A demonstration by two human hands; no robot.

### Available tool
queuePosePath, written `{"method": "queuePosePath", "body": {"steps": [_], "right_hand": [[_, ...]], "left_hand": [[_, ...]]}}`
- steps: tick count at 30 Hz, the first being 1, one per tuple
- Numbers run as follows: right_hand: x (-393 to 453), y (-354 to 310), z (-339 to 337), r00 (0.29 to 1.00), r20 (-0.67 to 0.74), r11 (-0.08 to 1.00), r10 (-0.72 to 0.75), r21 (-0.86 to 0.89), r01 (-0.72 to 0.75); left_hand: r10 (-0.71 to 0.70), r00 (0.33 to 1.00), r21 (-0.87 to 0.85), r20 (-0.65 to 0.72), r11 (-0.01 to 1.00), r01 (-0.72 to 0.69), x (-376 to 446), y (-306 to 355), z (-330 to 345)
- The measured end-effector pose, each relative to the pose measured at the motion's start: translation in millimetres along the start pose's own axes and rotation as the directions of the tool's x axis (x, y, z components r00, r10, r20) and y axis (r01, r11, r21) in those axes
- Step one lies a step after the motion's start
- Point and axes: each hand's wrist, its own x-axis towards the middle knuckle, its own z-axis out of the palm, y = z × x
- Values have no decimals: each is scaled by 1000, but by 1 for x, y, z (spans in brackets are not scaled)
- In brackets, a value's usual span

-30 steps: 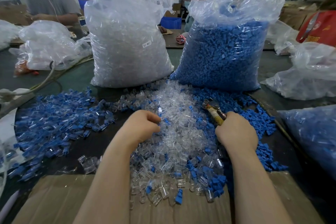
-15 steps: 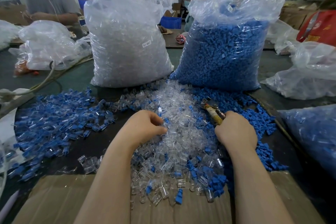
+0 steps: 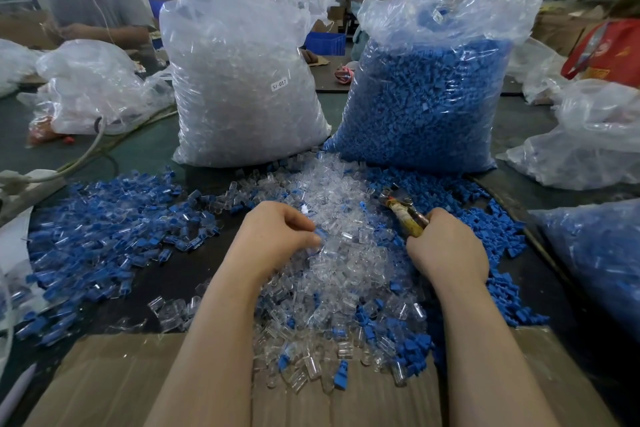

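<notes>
The fingers (image 3: 301, 220) of the left hand (image 3: 273, 239) are curled, with the thumb closed against them. They pinch a small plastic piece (image 3: 320, 236) at the top of the clear pile (image 3: 349, 263). The right hand (image 3: 448, 250) is clamped in a fist on the yellow handles of the pliers (image 3: 403, 213), whose head points away from the person.

The clear pile lies mid-counter (image 3: 166, 281) between both hands, with blue pieces mixed in. A spread of blue pieces (image 3: 104, 232) lies to the left. Behind, a bag of clear pieces (image 3: 239, 87) and a bag of blue pieces (image 3: 426, 104) stand side by side. Cardboard (image 3: 104, 385) covers the near edge.
</notes>
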Motion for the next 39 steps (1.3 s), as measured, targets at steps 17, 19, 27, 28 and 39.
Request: {"method": "queuePosePath", "body": {"steps": [17, 19, 27, 28, 39], "right_hand": [[5, 2, -2, 999, 36, 975, 8, 220, -15], [3, 1, -4, 1000, 10, 981, 28, 190, -29], [0, 6, -9, 979, -25, 978, 203, -44, -204], [0, 7, -9, 976, -6, 974, 219, -55, -219], [2, 3, -2, 993, -27, 993, 117, -2, -118]], "left_hand": [[-28, 999, -528, -38, 849, 4, 0, 9, -2], [-28, 999, -516, -30, 857, 8, 1, 8, -1], [-35, 997, -505, -63, 863, -2, 2, 7, -1], [-33, 998, -522, -54, 853, 0, 1, 7, -1], [-32, 997, -498, -64, 867, -4, 3, 9, 3]]}}
